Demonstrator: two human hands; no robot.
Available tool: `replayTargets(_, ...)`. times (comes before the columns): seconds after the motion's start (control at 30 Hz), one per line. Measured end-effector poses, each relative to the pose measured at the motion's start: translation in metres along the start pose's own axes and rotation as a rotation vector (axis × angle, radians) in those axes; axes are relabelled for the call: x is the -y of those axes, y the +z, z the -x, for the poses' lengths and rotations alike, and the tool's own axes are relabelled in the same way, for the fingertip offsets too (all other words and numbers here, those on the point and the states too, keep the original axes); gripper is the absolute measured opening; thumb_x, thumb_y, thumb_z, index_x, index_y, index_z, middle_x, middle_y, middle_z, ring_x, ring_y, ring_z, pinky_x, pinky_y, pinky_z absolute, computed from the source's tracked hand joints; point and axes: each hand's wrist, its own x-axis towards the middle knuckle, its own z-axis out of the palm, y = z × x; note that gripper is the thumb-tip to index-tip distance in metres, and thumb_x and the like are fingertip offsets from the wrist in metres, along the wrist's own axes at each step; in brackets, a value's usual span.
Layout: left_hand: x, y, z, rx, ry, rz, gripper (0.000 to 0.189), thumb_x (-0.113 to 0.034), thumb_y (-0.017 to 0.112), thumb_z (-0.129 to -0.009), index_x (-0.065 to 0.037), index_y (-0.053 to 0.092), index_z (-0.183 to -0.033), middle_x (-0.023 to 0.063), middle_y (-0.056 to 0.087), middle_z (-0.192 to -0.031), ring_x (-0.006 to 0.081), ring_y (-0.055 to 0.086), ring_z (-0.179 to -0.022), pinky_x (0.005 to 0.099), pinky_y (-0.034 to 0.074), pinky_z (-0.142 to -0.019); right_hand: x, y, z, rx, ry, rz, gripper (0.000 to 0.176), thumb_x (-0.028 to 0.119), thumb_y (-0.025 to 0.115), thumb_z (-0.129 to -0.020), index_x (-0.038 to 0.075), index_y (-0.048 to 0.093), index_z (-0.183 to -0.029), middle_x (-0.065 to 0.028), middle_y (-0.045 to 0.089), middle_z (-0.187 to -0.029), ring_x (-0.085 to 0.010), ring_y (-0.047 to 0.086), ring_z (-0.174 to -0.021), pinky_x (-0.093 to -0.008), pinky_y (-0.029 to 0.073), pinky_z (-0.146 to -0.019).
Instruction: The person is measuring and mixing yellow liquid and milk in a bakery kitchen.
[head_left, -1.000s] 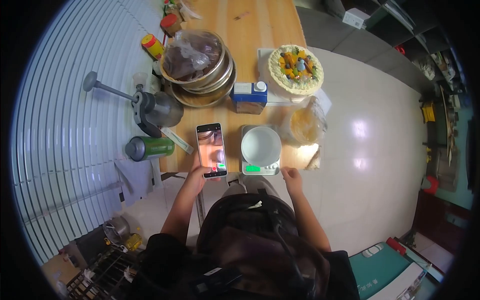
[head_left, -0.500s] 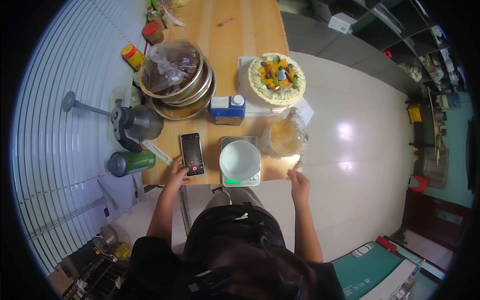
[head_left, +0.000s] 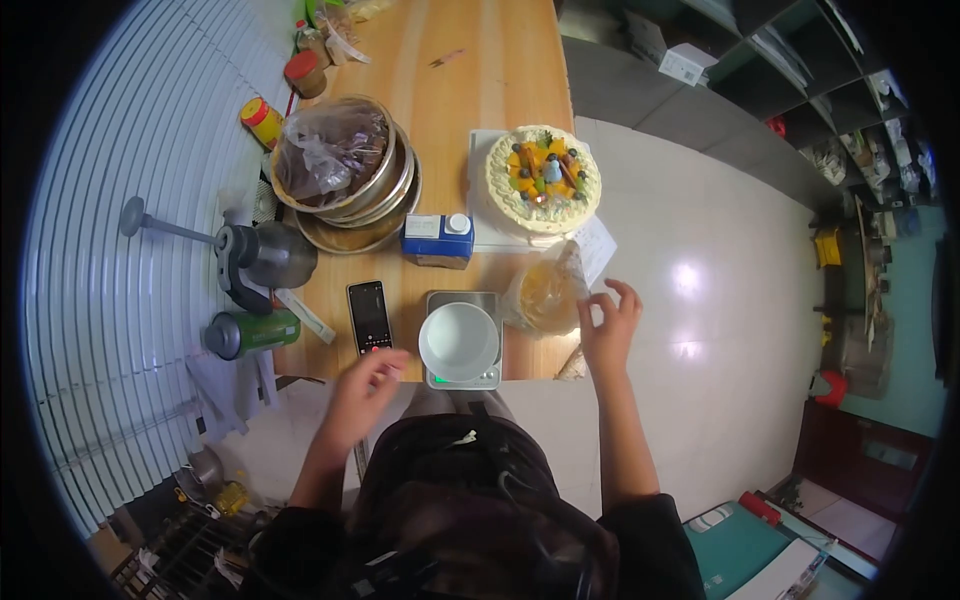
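A white bowl (head_left: 458,342) sits on a kitchen scale (head_left: 485,377) at the table's front edge. To its left lies a phone (head_left: 369,312) with a lit screen. My left hand (head_left: 366,392), fingers loosely bent and apart, overlaps the phone's lower end and holds nothing. On the right, my right hand (head_left: 610,328) is open, with thumb and forefinger spread right at the edge of a clear plastic bag (head_left: 547,295). Something yellowish-tan shows inside this bag.
Behind the scale stand a blue carton (head_left: 438,241) and a fruit-topped cream cake (head_left: 543,180). Stacked metal pans (head_left: 365,205) hold a plastic-covered dark item. A grey pitcher (head_left: 280,255) and green canister (head_left: 255,333) line the left side. A brownish object (head_left: 572,365) lies at the front right edge.
My left hand has left the phone's side and moved right, toward the scale. The right hand has risen from the table's front corner to the bag, its fingers opening. The view has shifted slightly.
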Motion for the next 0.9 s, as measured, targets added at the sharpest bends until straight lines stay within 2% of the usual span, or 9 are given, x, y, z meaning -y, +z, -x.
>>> replayTargets(0.1,-0.004,0.035,0.006,0.387,0.059,0.372,0.025,-0.013,0.053,-0.099,-0.002,0.060,-0.120,0.0064,0.067,-0.104,0.0112,0.061,-0.095,0.0258,0.048,-0.081,-0.016,-0.007,0.010,0.019,0.114,-0.089,0.016,0.015,0.076,-0.080,0.006,0.066,-0.087,-0.0122,0.056,-0.120,-0.0366,0.048,-0.117,-0.0469,0.039,-0.100)
replayTargets(0.2,-0.013,0.075,0.002,0.716,-0.066,0.636,0.027,-0.012,0.050,-0.100,-0.002,0.056,-0.124,0.0081,0.066,-0.104,0.0116,0.060,-0.094,0.0268,0.049,-0.085,-0.048,-0.002,0.022,0.034,0.697,-0.528,0.021,0.016,0.076,-0.080,0.005,0.065,-0.094,-0.0138,0.056,-0.121,-0.0355,0.048,-0.117,-0.0459,0.039,-0.100)
replayTargets(0.23,-0.008,0.090,0.001,0.715,-0.051,0.621,0.027,-0.012,0.050,-0.100,-0.003,0.056,-0.125,0.0078,0.065,-0.106,0.0112,0.060,-0.094,0.0262,0.048,-0.085,-0.045,-0.005,0.025,-0.044,0.550,-0.235,0.029,0.018,0.076,-0.079,0.005,0.064,-0.102,-0.0157,0.056,-0.123,-0.0350,0.048,-0.119,-0.0463,0.038,-0.101)
replayTargets(0.33,0.002,0.124,-0.004,0.707,-0.061,0.580,0.028,-0.013,0.049,-0.100,-0.004,0.055,-0.126,0.0067,0.065,-0.111,0.0102,0.059,-0.094,0.0245,0.048,-0.082,0.011,-0.011,0.022,-0.006,-0.063,0.054,0.038,0.020,0.075,-0.080,0.006,0.061,-0.112,-0.0127,0.053,-0.129,-0.0344,0.047,-0.121,-0.0458,0.038,-0.101)
replayTargets(0.4,0.001,0.135,-0.004,0.712,-0.149,0.562,0.029,-0.016,0.048,-0.101,-0.004,0.054,-0.126,0.0057,0.065,-0.110,0.0095,0.059,-0.092,0.0236,0.047,-0.079,0.051,0.003,0.021,0.185,-0.303,0.094,0.030,0.019,0.073,-0.079,0.007,0.063,-0.104,-0.0119,0.051,-0.133,-0.0329,0.046,-0.125,-0.0491,0.036,-0.103)
replayTargets(0.47,0.007,0.149,-0.003,0.706,-0.209,0.570,0.028,-0.018,0.049,-0.100,-0.005,0.055,-0.124,0.0045,0.065,-0.108,0.0090,0.059,-0.092,0.0230,0.046,-0.076,0.041,0.031,0.021,0.231,-0.454,0.279,0.021,0.019,0.070,-0.080,0.006,0.064,-0.096,-0.0132,0.055,-0.128,-0.0328,0.046,-0.126,-0.0502,0.035,-0.102)
replayTargets(0.6,0.041,0.185,-0.009,0.554,-0.190,0.562,0.029,-0.020,0.051,-0.099,-0.007,0.054,-0.124,0.0025,0.065,-0.105,0.0087,0.059,-0.093,0.0226,0.046,-0.074,0.029,0.032,0.011,0.257,-0.542,0.242,0.015,0.022,0.071,-0.079,0.008,0.065,-0.081,-0.0081,0.056,-0.128,-0.0300,0.046,-0.125,-0.0501,0.033,-0.103)
replayTargets(0.7,0.062,0.224,-0.024,0.319,-0.283,0.625,0.031,-0.017,0.057,-0.095,-0.003,0.054,-0.122,0.0081,0.064,-0.102,0.0120,0.060,-0.091,0.0257,0.048,-0.072,0.025,0.015,0.008,0.282,-0.595,0.152,0.013,0.020,0.070,-0.080,0.008,0.065,-0.079,-0.0087,0.058,-0.124,-0.0316,0.048,-0.123,-0.0502,0.034,-0.100)
replayTargets(0.9,0.096,0.308,-0.084,-0.201,-0.308,0.970,0.040,-0.017,0.057,-0.091,-0.007,0.049,-0.129,0.0043,0.059,-0.120,0.0123,0.055,-0.105,0.0293,0.047,-0.084,0.012,-0.003,-0.005,0.462,-0.565,-0.205,0.012,0.011,0.075,-0.078,0.007,0.065,-0.082,-0.0094,0.056,-0.123,-0.0328,0.046,-0.120,-0.0454,0.035,-0.100)
